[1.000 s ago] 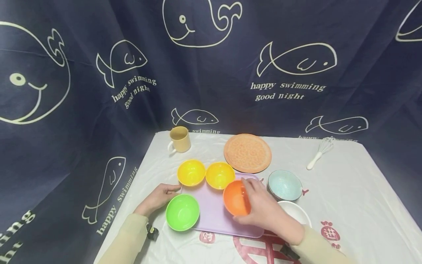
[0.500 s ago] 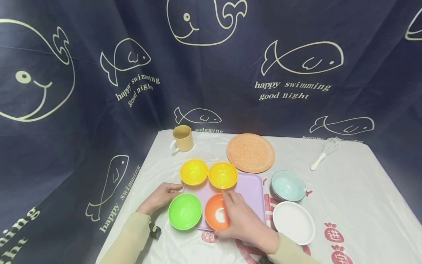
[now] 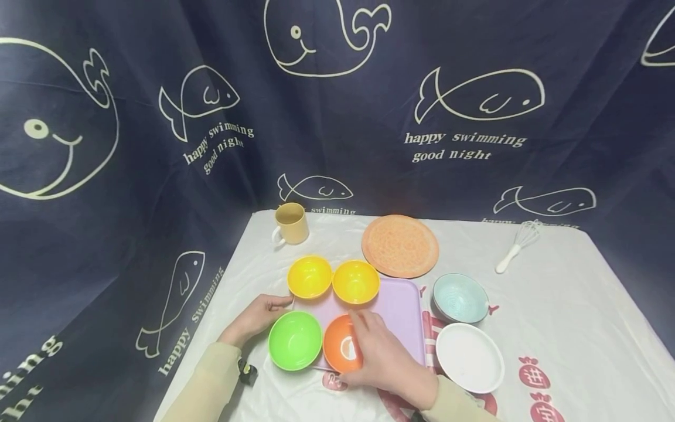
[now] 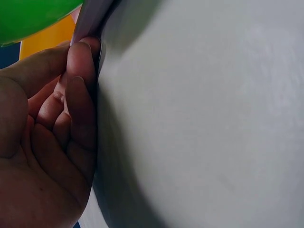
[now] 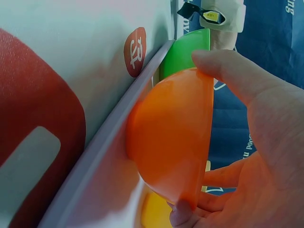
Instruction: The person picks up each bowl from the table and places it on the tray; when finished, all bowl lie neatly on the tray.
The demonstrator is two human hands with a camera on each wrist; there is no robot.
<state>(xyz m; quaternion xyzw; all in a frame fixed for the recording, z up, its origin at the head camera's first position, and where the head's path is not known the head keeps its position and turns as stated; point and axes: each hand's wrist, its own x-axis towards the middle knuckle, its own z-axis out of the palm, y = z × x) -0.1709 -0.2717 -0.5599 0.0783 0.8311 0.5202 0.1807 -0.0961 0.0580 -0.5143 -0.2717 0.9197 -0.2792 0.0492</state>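
My right hand [image 3: 387, 360] grips an orange bowl [image 3: 336, 346] by its rim, thumb on the near side and fingers on the far side. In the right wrist view the orange bowl [image 5: 173, 133] has its base at the purple tray [image 5: 102, 142]. Its left side is beside a green bowl [image 3: 295, 341] on the tray's near left. At the left edge of the purple tray [image 3: 403, 308], my left hand [image 3: 257, 316] pinches the rim; the left wrist view shows its fingertips there. Two yellow bowls [image 3: 310, 277] stand side by side along the tray's far edge.
To the tray's right are a light blue bowl [image 3: 460, 298] and a white bowl [image 3: 469, 357]. Behind it lies a round orange mat [image 3: 399, 246]. A yellow mug [image 3: 292, 224] stands far left, a whisk [image 3: 517, 247] far right. A dark curtain [image 3: 337, 117] hangs behind the table.
My right hand has carried the orange bowl left and nearer, from the tray's middle right to beside the green bowl. The left hand has stayed at the tray's edge.
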